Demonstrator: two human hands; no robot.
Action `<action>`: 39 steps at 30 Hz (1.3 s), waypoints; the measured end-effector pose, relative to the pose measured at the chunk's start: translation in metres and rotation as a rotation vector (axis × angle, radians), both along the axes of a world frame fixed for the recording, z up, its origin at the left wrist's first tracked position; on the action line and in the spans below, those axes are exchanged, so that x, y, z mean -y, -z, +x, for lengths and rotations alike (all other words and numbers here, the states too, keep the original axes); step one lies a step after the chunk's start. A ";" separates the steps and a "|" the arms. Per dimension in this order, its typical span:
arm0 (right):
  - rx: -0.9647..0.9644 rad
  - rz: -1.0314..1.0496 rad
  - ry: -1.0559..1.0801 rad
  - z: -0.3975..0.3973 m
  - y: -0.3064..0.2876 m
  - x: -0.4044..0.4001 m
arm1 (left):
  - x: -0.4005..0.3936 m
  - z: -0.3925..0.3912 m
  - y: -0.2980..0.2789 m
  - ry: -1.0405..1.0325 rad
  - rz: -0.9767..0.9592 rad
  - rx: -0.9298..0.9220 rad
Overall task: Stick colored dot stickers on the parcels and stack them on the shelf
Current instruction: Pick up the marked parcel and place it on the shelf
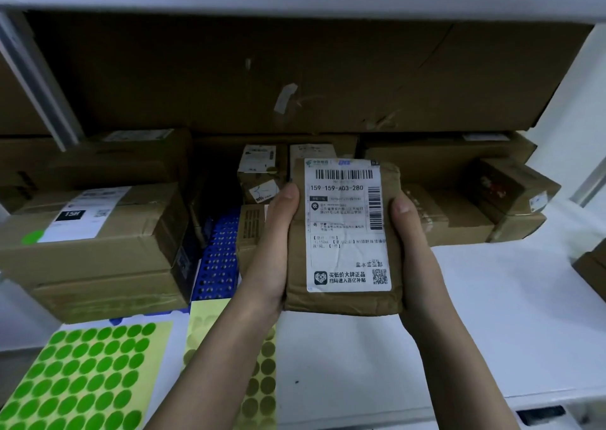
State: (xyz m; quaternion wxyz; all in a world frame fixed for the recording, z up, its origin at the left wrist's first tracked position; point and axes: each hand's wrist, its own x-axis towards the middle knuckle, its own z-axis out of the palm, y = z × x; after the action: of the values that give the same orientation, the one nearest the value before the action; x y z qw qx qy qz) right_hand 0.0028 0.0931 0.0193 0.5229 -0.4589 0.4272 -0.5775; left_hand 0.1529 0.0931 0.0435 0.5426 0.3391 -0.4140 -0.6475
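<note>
A small brown parcel (344, 298) with a white shipping label facing me is held above the white shelf board (492, 315). My left hand (278, 242) grips its left edge, thumb on the front. My right hand (413, 242) grips its right edge the same way. No dot sticker shows on its label. A sheet of green dot stickers (82, 380) lies at the lower left. Beside it lies a sheet of dull yellow dots (259, 380), partly under my left forearm. A blue dot sheet (218, 259) lies further back.
Stacked parcels (98, 242) stand at the left, the top one bearing a green dot (32, 237). Small boxes (259, 174) sit behind the held parcel. More parcels (492, 206) are at the right. A large carton (262, 75) fills the back.
</note>
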 end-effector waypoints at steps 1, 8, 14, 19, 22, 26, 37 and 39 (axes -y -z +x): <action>0.008 0.033 0.002 -0.001 0.003 -0.001 | 0.000 -0.002 0.004 0.010 0.030 0.006; 0.100 0.288 0.006 -0.009 0.037 -0.010 | -0.005 -0.015 0.041 0.020 0.274 0.062; 0.114 0.471 0.002 -0.013 0.076 -0.022 | -0.019 -0.024 0.085 -0.062 0.420 0.161; 0.075 0.506 -0.018 -0.012 0.103 -0.028 | -0.027 -0.030 0.112 -0.053 0.516 0.119; 0.009 0.528 -0.022 -0.013 0.113 -0.029 | -0.028 -0.033 0.127 -0.073 0.558 0.144; -0.072 0.554 0.001 -0.013 0.125 -0.027 | -0.023 -0.036 0.143 -0.133 0.635 0.219; -0.220 0.576 0.010 -0.017 0.150 -0.012 | -0.014 -0.038 0.163 -0.144 0.645 0.275; -0.226 0.579 0.015 -0.014 0.142 -0.014 | -0.013 -0.039 0.165 -0.158 0.649 0.280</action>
State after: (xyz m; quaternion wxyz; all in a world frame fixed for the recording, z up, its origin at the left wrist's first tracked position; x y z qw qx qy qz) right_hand -0.0109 0.1071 -0.1226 0.5768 -0.3488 0.6328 -0.3810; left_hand 0.1140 0.1061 -0.1216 0.3930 0.6102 -0.2297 -0.6484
